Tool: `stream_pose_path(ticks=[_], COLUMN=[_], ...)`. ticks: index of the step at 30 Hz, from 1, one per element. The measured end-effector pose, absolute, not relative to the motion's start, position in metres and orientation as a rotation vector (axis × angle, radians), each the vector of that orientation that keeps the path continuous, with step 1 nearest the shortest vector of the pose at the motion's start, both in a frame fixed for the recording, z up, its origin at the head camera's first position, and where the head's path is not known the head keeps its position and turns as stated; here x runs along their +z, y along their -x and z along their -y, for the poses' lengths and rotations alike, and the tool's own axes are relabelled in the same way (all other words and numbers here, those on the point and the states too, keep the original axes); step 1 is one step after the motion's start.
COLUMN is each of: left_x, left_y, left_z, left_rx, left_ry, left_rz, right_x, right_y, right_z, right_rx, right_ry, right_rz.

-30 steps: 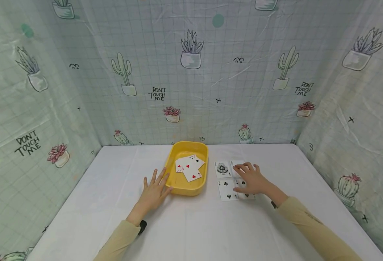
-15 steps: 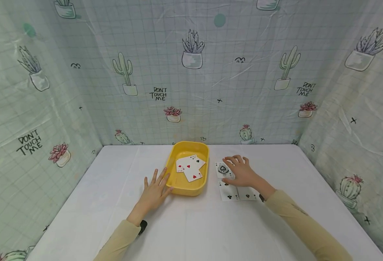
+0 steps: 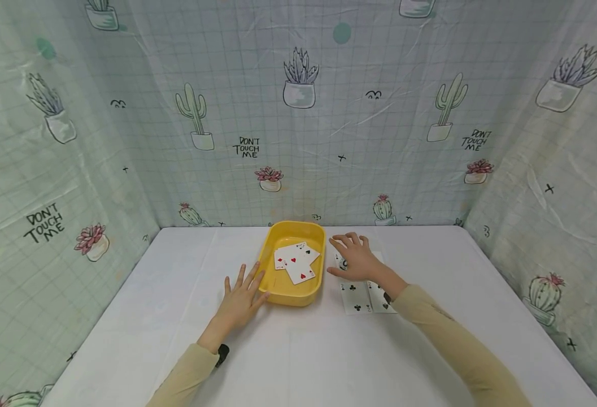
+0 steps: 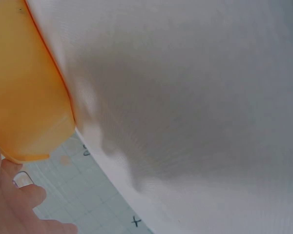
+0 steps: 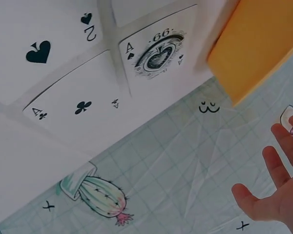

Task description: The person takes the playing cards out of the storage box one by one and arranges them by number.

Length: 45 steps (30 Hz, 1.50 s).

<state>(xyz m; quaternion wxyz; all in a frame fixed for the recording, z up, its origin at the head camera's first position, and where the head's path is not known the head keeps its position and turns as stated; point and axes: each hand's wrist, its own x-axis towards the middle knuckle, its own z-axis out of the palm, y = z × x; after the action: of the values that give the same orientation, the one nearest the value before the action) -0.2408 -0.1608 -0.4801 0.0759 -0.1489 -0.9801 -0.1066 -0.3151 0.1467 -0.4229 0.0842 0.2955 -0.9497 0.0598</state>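
Observation:
A yellow plastic tray [image 3: 294,298] stands on the table, holding overlapping playing cards [image 3: 298,263] that show a diamond, hearts and a spade. My left hand [image 3: 239,302] is spread with straight fingers against the tray's left rim; in the left wrist view its fingers [image 4: 31,195] sit beside the tray wall. My right hand [image 3: 356,260] hovers over the cards right of the tray, fingers apart and holding nothing. Four cards lie face up there: the ace of spades [image 5: 158,53], ace of clubs [image 5: 80,105], two of spades [image 5: 39,51] and two of clubs [image 3: 354,298]. The hand partly covers the aces in the head view.
A white cloth [image 3: 288,362] covers the table. Behind it and on both sides hangs a curtain [image 3: 237,90] printed with cacti and potted plants. The tray's right wall stands close to the right hand's fingertips.
My right hand has moved left across the cards, from the right-hand pair towards the tray's right side. The left hand, tray and cards stay where they were.

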Motion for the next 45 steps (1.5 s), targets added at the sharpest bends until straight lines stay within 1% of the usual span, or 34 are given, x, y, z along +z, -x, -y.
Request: stream_pose_path(ticks=[7, 21, 31, 45], left_x=[-0.479, -0.479, -0.481, -0.483], left_y=[0.24, 0.24, 0.241, 0.242], left_z=[0.162, 0.162, 0.162, 0.164], left_rx=[-0.317, -0.325, -0.324, -0.322], left_ry=[0.45, 0.446, 0.44, 0.457], left_rz=[2.934, 2.949, 2.952, 2.913], right_x=[-0.414, -0.426, -0.437, -0.445], right_y=[0.319, 0.337, 0.347, 0.353], right_z=[-0.123, -0.089, -0.072, -0.05], right_rx=[0.211, 0.251, 0.083, -0.121], right_ry=[-0.863, -0.879, -0.993, -0.971], right_rz=[2.872, 2.996, 3.074, 3.126])
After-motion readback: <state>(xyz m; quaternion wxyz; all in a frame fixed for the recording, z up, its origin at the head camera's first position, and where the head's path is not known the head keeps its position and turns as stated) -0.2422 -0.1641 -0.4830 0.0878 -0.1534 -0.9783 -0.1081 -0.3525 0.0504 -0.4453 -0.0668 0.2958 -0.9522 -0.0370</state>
